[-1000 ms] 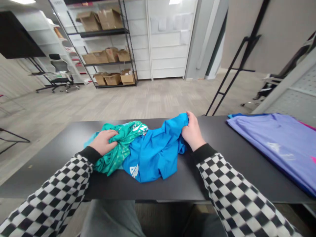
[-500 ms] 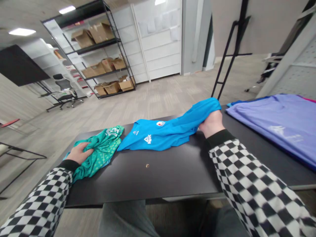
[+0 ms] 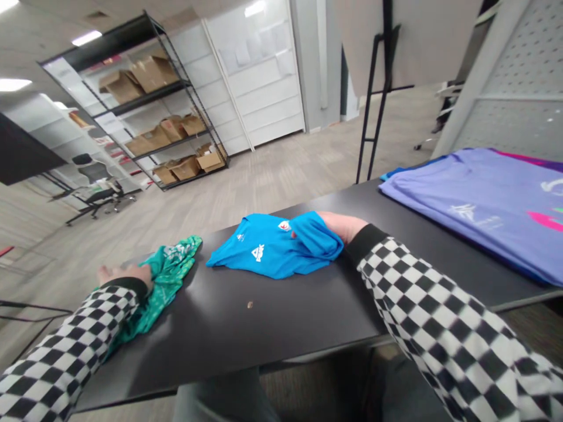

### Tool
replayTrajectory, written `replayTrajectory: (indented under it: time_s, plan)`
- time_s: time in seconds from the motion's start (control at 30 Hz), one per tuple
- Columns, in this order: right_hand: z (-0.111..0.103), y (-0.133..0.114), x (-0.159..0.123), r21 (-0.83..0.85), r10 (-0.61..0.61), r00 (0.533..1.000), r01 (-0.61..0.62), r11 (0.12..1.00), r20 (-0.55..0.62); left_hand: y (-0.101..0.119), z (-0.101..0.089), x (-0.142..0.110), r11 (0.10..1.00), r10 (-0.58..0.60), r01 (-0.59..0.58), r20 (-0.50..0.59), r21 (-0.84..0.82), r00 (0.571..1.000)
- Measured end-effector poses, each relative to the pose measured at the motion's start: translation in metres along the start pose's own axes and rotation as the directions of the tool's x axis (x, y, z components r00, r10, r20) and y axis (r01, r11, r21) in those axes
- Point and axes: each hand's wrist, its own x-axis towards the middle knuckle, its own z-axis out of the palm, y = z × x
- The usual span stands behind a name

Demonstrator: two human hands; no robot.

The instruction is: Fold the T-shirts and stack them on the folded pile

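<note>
A bright blue T-shirt (image 3: pixel 272 249) with white logos lies across the middle of the black table (image 3: pixel 272 322). My right hand (image 3: pixel 341 225) is closed on its right end, where the fabric is folded over towards the shirt's middle. Most of the fingers there are hidden under the cloth. At the left, my left hand (image 3: pixel 125 274) rests over a crumpled green patterned garment (image 3: pixel 165 281). Motion blur and the cuff keep its grip unclear.
Flat shirts with a lavender one (image 3: pixel 448 193) on top lie on the table's right part. A small brown bit (image 3: pixel 250 305) sits near the front. Beyond are a black easel-like stand (image 3: pixel 373 111), a shelf of cardboard boxes (image 3: pixel 153 138) and an office chair (image 3: pixel 94 179).
My right hand has brought the blue shirt's right end inward to the left, doubling it over. My left hand and the green garment have shifted slightly left. The view has turned a little right.
</note>
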Motion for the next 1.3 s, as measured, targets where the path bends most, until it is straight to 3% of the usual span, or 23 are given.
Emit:
replayTrajectory:
  time_s: [0.07,0.1,0.17,0.23,0.3,0.33,0.37,0.43,0.47,0.5,0.53,0.57,0.6,0.63,0.67,0.73,0.77,0.83,0.93,1.0,1.1,1.17,1.3]
  plan:
    - [0.016,-0.007,-0.001,-0.099,0.014,0.958,0.015,0.995,0.287,0.053,0.006,0.017,0.985,-0.118,0.116,0.012,0.129,0.993]
    - [0.025,-0.01,-0.003,-0.11,0.011,0.927,0.033,0.993,0.376,0.087,0.012,0.025,0.992,-0.077,0.07,0.057,0.105,0.995]
    - [0.042,-0.015,-0.008,-0.06,0.011,0.875,0.021,0.998,0.484,0.16,0.032,0.041,0.988,0.117,-0.1,0.156,-0.116,0.981]
    - [0.053,-0.022,-0.016,0.03,0.033,0.811,-0.062,0.998,0.583,0.226,0.056,0.058,0.971,0.192,-0.16,0.188,-0.177,0.963]
    - [0.054,-0.027,-0.021,0.128,0.063,0.745,-0.196,0.972,0.664,0.273,0.077,0.075,0.94,0.284,-0.241,0.163,-0.242,0.945]
    - [0.05,-0.029,-0.022,0.194,0.061,0.75,-0.247,0.95,0.658,0.287,0.084,0.082,0.896,0.367,-0.307,0.146,-0.32,0.919]
    - [0.044,-0.028,-0.02,0.274,0.051,0.801,-0.263,0.925,0.596,0.295,0.089,0.089,0.836,0.434,-0.357,0.104,-0.417,0.895]
    - [0.025,-0.021,-0.011,0.408,0.048,0.969,-0.147,0.901,0.243,0.296,0.093,0.097,0.689,0.467,-0.394,-0.043,-0.608,0.883]
    - [0.015,-0.014,-0.005,0.394,0.062,0.998,-0.046,0.918,-0.028,0.292,0.093,0.098,0.623,0.424,-0.39,-0.126,-0.678,0.897]
    - [0.006,-0.006,0.003,0.304,0.072,0.955,0.02,0.953,-0.289,0.286,0.092,0.098,0.567,0.362,-0.389,-0.204,-0.726,0.91]
    - [-0.002,0.003,0.009,0.162,0.06,0.872,0.022,0.987,-0.486,0.28,0.091,0.095,0.522,0.312,-0.403,-0.272,-0.752,0.911]
    - [-0.008,0.012,0.015,0.008,0.029,0.799,-0.03,1.0,-0.601,0.275,0.088,0.092,0.494,0.3,-0.437,-0.325,-0.752,0.897]
    - [-0.01,0.02,0.019,-0.129,-0.007,0.768,-0.098,0.987,-0.641,0.271,0.085,0.087,0.486,0.326,-0.482,-0.36,-0.729,0.874]
    - [-0.01,0.025,0.022,-0.24,-0.027,0.788,-0.155,0.958,-0.615,0.27,0.083,0.083,0.497,0.386,-0.528,-0.369,-0.689,0.845]
    - [-0.007,0.029,0.023,-0.33,-0.028,0.844,-0.18,0.927,-0.536,0.27,0.081,0.078,0.519,0.461,-0.566,-0.348,-0.64,0.816]
    - [0.004,0.03,0.02,-0.47,-0.019,0.947,-0.142,0.871,-0.322,0.274,0.08,0.071,0.563,0.587,-0.604,-0.242,-0.564,0.773]
    - [0.01,0.028,0.017,-0.529,-0.023,0.973,-0.105,0.842,-0.23,0.276,0.081,0.069,0.577,0.617,-0.603,-0.189,-0.552,0.764]
    - [0.019,0.021,0.011,-0.612,-0.029,0.992,-0.054,0.789,-0.125,0.278,0.086,0.069,0.583,0.627,-0.576,-0.134,-0.573,0.768]
    - [0.021,0.013,0.005,-0.616,0.053,0.986,-0.14,0.775,-0.158,0.269,0.094,0.08,0.611,0.587,-0.552,-0.143,-0.568,0.797]
    - [0.02,0.011,0.004,-0.521,0.077,0.975,-0.177,0.835,-0.208,0.258,0.096,0.091,0.696,0.505,-0.527,-0.189,-0.488,0.842]
    - [0.024,0.011,0.002,-0.152,0.11,0.974,-0.141,0.978,-0.196,0.247,0.088,0.099,0.841,0.289,-0.394,-0.308,-0.371,0.906]
    - [0.033,0.01,-0.001,0.102,0.179,0.978,-0.168,0.981,-0.105,0.25,0.076,0.094,0.862,0.235,-0.373,-0.382,-0.343,0.894]
    - [0.049,0.007,-0.006,0.287,0.249,0.967,-0.251,0.924,0.046,0.28,0.056,0.068,0.781,0.42,-0.533,-0.358,-0.325,0.834]
